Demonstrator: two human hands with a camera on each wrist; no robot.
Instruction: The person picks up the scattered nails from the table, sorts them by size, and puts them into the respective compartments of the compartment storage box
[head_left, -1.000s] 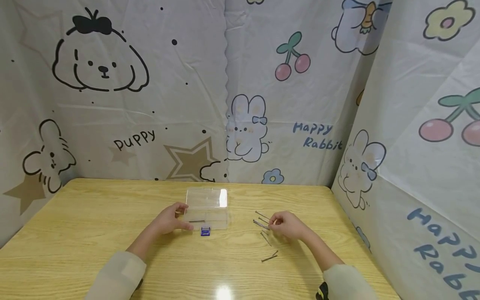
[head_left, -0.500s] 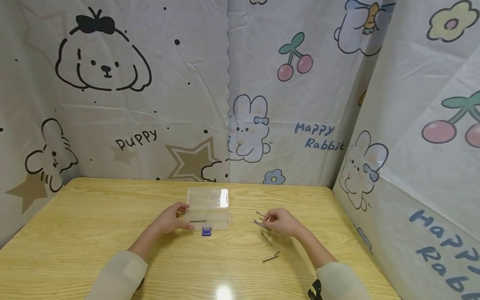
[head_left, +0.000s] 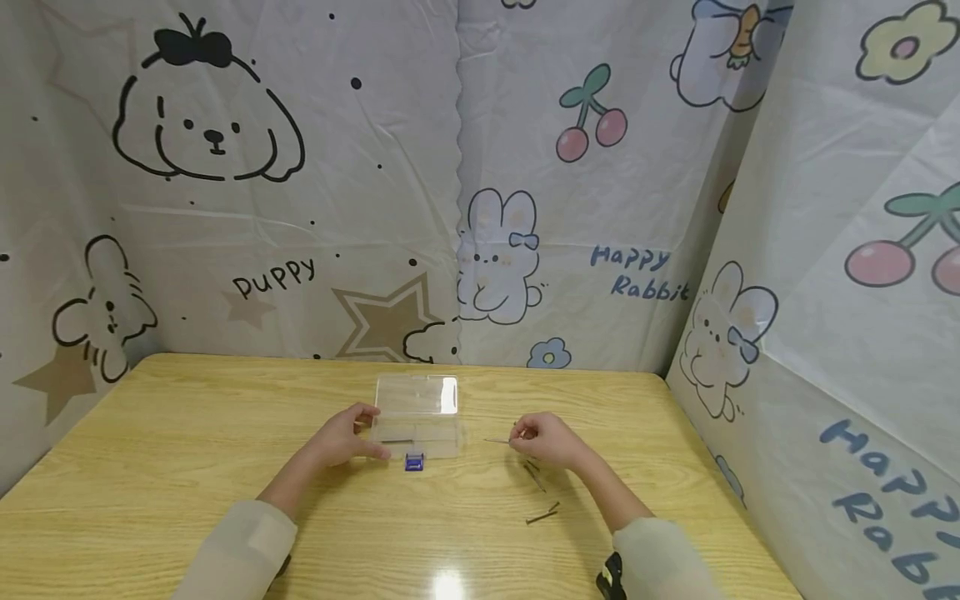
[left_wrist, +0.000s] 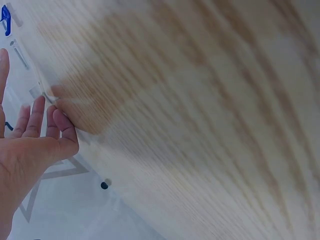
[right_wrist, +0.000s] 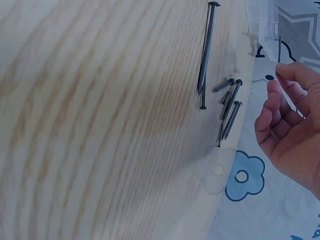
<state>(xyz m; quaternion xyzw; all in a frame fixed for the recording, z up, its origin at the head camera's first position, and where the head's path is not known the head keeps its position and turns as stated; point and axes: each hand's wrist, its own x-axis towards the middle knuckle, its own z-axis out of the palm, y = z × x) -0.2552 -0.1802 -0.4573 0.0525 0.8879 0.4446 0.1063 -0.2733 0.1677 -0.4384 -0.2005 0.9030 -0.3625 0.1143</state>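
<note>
A clear plastic box [head_left: 438, 435] with a raised lid [head_left: 408, 395] and a blue latch [head_left: 414, 462] is on the table. My left hand [head_left: 345, 437] holds its left end, thumb at the front and fingers behind. Inside the box lies a nail [head_left: 397, 441], which also shows in the left wrist view. To the right of the box my right hand [head_left: 551, 440] pinches a thin nail [head_left: 497, 440] between thumb and fingertips, its point towards the box. In the right wrist view that nail [right_wrist: 279, 47] stands out past the fingertips. Loose nails [right_wrist: 231, 100] lie below this hand.
Two more nails [head_left: 542, 515] lie nearer the front of the wooden table [head_left: 337, 533]. A printed cloth [head_left: 360, 208] hangs behind the table and along its right side.
My right hand has moved left from the loose nails towards the box, carrying a nail whose length now shows past the fingers. My left hand stays at the box.
</note>
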